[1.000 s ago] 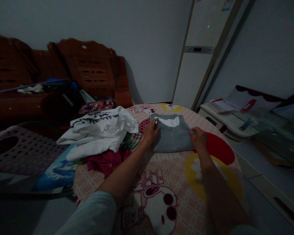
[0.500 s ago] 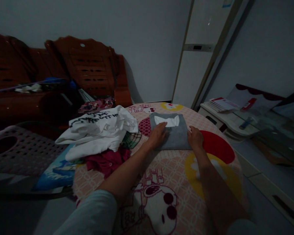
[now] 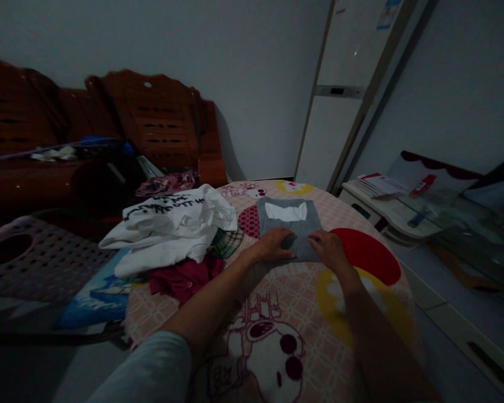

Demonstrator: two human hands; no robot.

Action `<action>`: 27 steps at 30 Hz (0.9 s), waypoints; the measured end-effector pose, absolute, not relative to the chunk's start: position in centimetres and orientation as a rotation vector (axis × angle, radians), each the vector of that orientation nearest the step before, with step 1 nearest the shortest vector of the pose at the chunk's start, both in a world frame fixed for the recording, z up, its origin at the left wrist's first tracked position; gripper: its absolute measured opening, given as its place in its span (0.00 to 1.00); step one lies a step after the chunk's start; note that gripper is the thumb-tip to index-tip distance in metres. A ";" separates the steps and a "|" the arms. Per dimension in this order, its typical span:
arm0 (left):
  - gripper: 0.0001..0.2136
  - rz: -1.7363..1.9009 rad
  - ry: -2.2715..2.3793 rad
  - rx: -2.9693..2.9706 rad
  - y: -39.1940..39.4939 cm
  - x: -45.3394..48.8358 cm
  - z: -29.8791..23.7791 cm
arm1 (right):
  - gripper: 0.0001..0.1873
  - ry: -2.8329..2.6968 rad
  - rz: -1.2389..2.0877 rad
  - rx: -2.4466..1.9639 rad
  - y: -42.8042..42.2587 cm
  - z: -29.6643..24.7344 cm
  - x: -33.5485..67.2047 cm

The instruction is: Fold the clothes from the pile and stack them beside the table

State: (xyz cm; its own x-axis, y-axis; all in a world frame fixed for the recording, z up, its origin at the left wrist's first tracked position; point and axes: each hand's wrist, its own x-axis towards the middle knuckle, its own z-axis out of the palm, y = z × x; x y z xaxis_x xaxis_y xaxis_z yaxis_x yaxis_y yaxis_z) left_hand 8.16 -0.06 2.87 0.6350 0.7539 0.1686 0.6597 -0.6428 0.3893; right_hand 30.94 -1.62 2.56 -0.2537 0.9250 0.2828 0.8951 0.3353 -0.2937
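Observation:
A grey folded garment (image 3: 303,247) lies flat on the round table, with a white patch (image 3: 286,212) showing at its far end. My left hand (image 3: 275,244) rests on the near left part of the garment, its thumb and fingers apart. Across from it, my right hand (image 3: 330,249) lies on the near right part, fingers stretched inward and touching the cloth. To the left sits a crumpled white shirt (image 3: 168,246) with black lettering, on top of a dark red garment (image 3: 189,280) and a green checked cloth (image 3: 229,242).
A patterned cloth (image 3: 273,291) covers the round table. A woven plastic chair (image 3: 63,263) with a blue cushion (image 3: 98,296) stands at the left. Behind it is a wooden sofa (image 3: 151,120). A white cabinet (image 3: 367,210) with papers stands at the right.
Both hands have moved toward each other and nearer to me, from the garment's white patch and right edge onto its near part. The view has tilted up slightly.

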 end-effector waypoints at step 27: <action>0.13 0.050 0.835 2.522 -3.7 6.7 8.8 | 0.09 -2.636 0.567 -1.469 -6.1 7.6 29.1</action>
